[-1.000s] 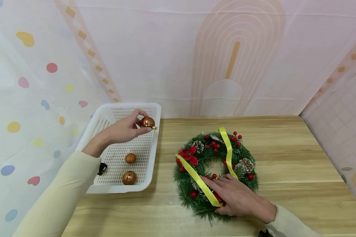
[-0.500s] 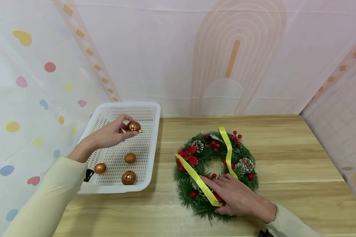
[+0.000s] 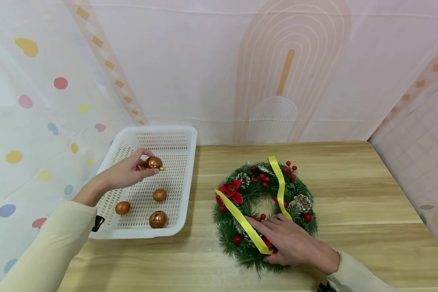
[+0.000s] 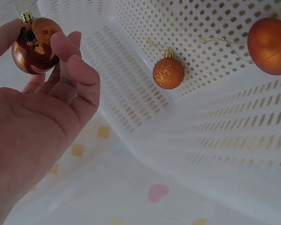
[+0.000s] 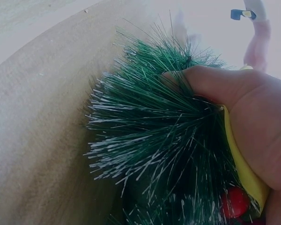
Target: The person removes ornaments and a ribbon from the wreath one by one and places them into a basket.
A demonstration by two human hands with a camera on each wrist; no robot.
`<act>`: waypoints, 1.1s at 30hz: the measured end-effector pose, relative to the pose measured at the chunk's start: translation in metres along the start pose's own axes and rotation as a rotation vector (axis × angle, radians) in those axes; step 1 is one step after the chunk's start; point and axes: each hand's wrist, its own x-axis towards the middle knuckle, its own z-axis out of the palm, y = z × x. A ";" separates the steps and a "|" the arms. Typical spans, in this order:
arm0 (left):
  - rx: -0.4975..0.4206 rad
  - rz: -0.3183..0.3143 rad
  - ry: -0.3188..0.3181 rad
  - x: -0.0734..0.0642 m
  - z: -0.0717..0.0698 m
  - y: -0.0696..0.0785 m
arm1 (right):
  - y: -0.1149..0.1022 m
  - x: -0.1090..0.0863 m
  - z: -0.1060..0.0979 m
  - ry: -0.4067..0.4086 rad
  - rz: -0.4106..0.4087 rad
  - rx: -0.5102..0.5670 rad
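My left hand (image 3: 125, 172) pinches a shiny copper bauble (image 3: 154, 163) between thumb and fingertips, above the white basket (image 3: 184, 202). In the left wrist view the gold cap of the bauble (image 4: 35, 47) shows beside the thumb, with a thin cord running up from it. My right hand (image 3: 290, 241) grips the near side of a green wreath (image 3: 228, 235). The right wrist view has its thumb sunk into the frosted needles (image 5: 140, 108). A yellow ribbon (image 3: 241, 219) passes under that hand, its two ends lying across the wreath.
In the basket lie a glittery bauble (image 3: 159, 194), a matte copper bauble (image 3: 122, 208) and another shiny bauble (image 3: 158, 219). Red berries, pinecones (image 3: 302, 202) and a red flower (image 3: 232, 190) trim the wreath. A patterned cloth backdrop (image 3: 204, 73) rises behind the wooden table (image 3: 350, 194).
My left hand has carried the shiny bauble left and toward me, from the basket's right rim to over its middle. The matte bauble has come into view. My right hand keeps its place.
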 end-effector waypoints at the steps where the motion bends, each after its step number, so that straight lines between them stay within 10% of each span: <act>1: 0.002 0.001 0.002 -0.001 0.000 -0.001 | 0.000 0.000 0.000 -0.001 0.000 0.000; 33: 0.028 -0.049 -0.056 -0.002 0.001 -0.008 | 0.000 0.001 0.001 0.002 0.015 0.008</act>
